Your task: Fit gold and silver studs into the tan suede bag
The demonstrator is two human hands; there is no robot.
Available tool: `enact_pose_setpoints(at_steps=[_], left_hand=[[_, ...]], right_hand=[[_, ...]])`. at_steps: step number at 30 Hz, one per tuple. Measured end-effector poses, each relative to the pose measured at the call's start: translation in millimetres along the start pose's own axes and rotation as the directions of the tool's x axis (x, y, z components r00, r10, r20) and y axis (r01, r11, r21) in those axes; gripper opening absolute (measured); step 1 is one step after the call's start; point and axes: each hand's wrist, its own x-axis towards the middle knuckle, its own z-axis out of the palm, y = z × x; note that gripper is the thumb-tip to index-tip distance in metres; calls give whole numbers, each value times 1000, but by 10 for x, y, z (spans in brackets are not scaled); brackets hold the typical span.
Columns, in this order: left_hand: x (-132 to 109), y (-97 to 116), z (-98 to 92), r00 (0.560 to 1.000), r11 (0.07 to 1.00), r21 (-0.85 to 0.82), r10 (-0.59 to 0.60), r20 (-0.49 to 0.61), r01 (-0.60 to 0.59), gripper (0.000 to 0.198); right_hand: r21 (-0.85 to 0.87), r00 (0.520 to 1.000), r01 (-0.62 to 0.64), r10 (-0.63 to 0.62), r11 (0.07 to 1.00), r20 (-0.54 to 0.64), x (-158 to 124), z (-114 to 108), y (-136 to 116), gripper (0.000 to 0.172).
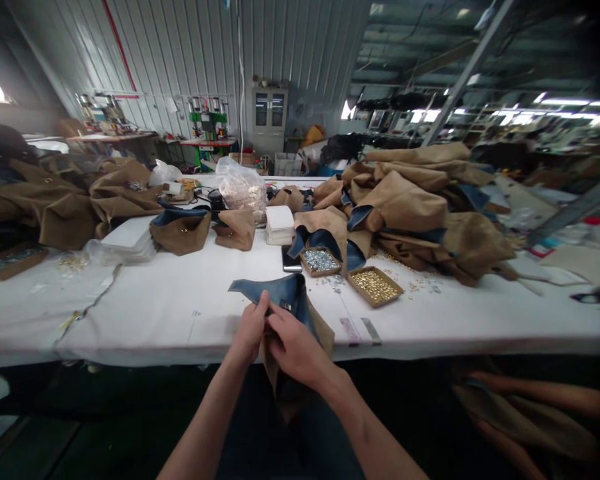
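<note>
Beside the tray of gold studs point(375, 285), left hand point(250, 331) and right hand point(293, 350) both pinch the blue-lined tan bag point(286, 293).

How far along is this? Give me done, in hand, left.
Done, possibly: two folded pieces set apart mid-table. In hand: left hand and right hand pinch one tan-and-blue piece at the table edge, near the gold-stud tray. Left, likely: the big pile on the right.

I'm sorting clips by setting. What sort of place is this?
Most likely a bag or garment workshop: heaps of tan fabric on a long white table, trays of metal studs, machines by the back wall. The left hand and right hand hold a tan-and-blue piece.
</note>
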Motion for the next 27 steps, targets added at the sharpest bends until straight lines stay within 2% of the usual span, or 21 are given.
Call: enact_pose_setpoints(at_steps=[2,4,6,7,9,10,12,14,16,17,20,22,24,25,27], left_hand=[[45,-115,66,996,998,-53,-29,-87,25,60],[97,-230,130,992,994,-101,-56,-111,45,60],[142,-324,208,988,985,-159,-82,-128,61,58],[160,-358,252,987,980,-186,-93,-133,67,57],[182,-389,341,985,970,-232,-109,-137,75,54],[184,-384,380,984,965,-250,-117,-133,81,53],[174,-332,431,984,957,-274,-132,-120,95,50],[150,-235,441,984,948,-294,-152,-90,120,49],[127,-123,406,985,941,-308,-164,-50,141,47],[120,-71,371,985,938,-313,-169,-36,149,47],[137,27,181,980,935,-317,-190,-63,160,42],[178,37,-18,971,930,-323,-218,-101,175,39],[225,15,-241,956,912,-344,-274,-107,223,38],[245,0,-344,944,892,-366,-318,-90,266,39],[267,-25,-492,908,823,-425,-420,-7,377,44]], right_hand=[[81,989,-113,120,990,-83,-125,-79,71,22],[49,930,-267,271,962,-247,-286,-133,140,23],[-117,869,-404,341,907,-359,-460,-138,157,26],[-226,863,-443,344,868,-371,-539,-124,137,29],[-407,891,-436,323,803,-318,-657,-86,61,30],[-462,919,-389,301,797,-255,-690,-71,23,29],[-499,972,-216,232,839,-32,-704,-76,-2,27],[-459,967,-45,155,887,204,-666,-139,79,21],[-430,940,52,101,901,325,-599,-258,244,10],[-428,935,75,85,901,343,-560,-332,337,6],[-401,924,158,8,902,383,-441,-589,545,30],[-369,899,277,-104,887,424,-358,-773,580,46],[-310,878,394,-254,865,406,-266,-962,536,50],[-262,875,441,-347,858,338,-217,-1054,496,49],[-140,872,490,-486,861,62,-117,-1213,418,49]])
